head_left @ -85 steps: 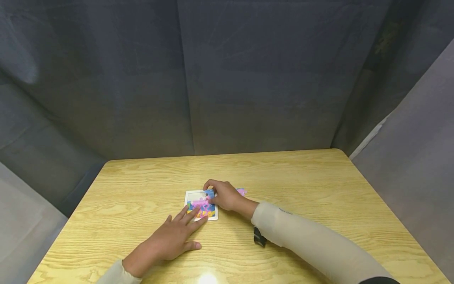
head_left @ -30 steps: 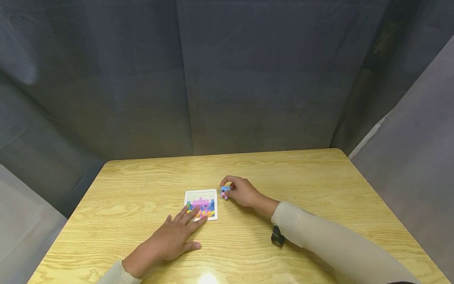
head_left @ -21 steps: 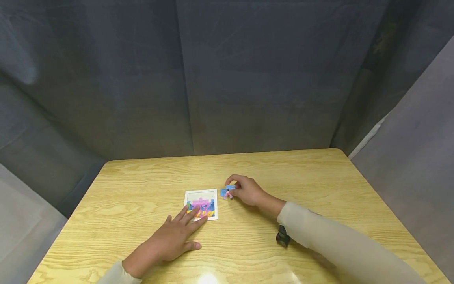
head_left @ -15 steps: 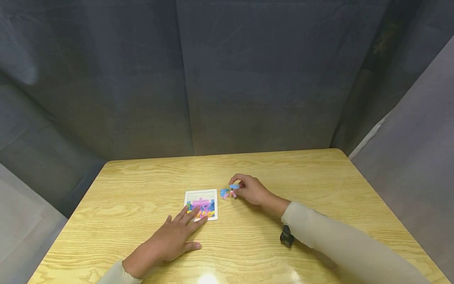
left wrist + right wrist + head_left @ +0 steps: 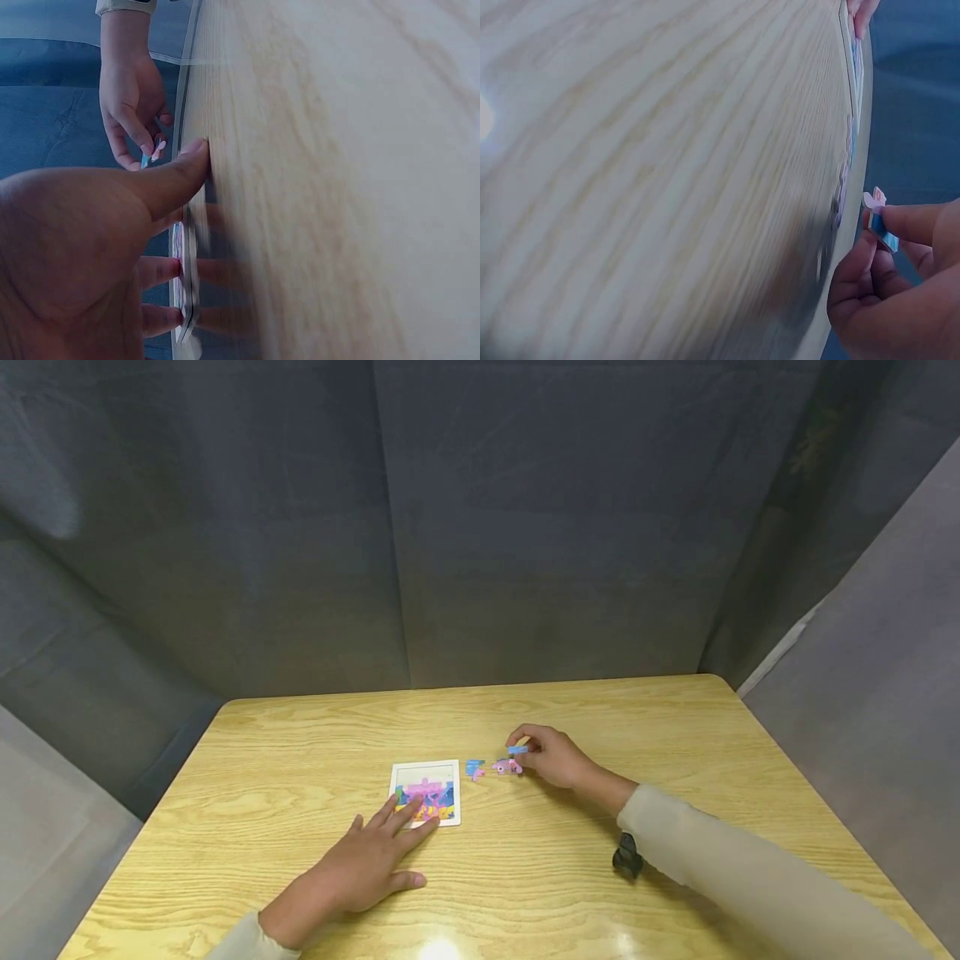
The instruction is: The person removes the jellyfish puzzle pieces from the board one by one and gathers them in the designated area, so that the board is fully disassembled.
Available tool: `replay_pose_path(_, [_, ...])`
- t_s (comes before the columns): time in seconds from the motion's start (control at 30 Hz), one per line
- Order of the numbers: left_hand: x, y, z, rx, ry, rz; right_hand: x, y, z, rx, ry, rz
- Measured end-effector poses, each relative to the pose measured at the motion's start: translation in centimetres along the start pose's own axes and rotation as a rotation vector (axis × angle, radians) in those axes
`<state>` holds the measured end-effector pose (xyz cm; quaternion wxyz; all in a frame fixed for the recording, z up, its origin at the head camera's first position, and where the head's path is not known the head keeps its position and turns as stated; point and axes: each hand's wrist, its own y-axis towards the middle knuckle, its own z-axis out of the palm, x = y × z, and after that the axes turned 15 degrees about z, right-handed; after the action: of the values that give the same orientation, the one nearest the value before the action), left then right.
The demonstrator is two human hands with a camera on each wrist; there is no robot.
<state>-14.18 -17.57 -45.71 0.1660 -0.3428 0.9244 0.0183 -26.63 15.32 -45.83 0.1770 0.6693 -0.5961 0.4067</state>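
A small square jigsaw puzzle frame (image 5: 455, 793) with a white rim lies on the table. Pink, blue and yellow pieces fill its near part, while its far strip is bare. My left hand (image 5: 363, 866) rests flat with spread fingers over the frame's near-left edge, fingertips on the picture. To the right, my right hand (image 5: 553, 758) pinches a blue and pink puzzle piece (image 5: 883, 229) between thumb and fingers, raised above the table. Other loose puzzle pieces lie between the frame and this hand: a blue one (image 5: 473, 767) and a pink one with an eye (image 5: 501, 767).
The wood-grain table (image 5: 300, 752) has rounded far corners. A dark cloth curtain (image 5: 525, 527) hangs behind it, with lighter cloth at both sides. A black device (image 5: 627, 857) sits under the right wrist.
My right hand has lifted a piece out of the frame's far right part and carried it rightward past the loose pieces, uncovering them. The left hand stays in place.
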Motion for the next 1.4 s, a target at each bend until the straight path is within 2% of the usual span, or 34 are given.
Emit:
replay_pose_path(0.53, [0.0,-0.2,0.0,0.002,-0.002,0.005,-2.1,0.4,-1.5,-0.042,-0.092,0.018])
replay_pose_path(0.87, [0.0,-0.1,-0.1,0.005,0.002,0.003,-2.6,0.7,-1.5,-0.065,-0.169,-0.016])
replay_pose_path(1.4, [-0.1,-0.2,-0.1,0.002,-0.005,0.011,-3.0,1.0,-1.4,-0.062,-0.163,-0.012])
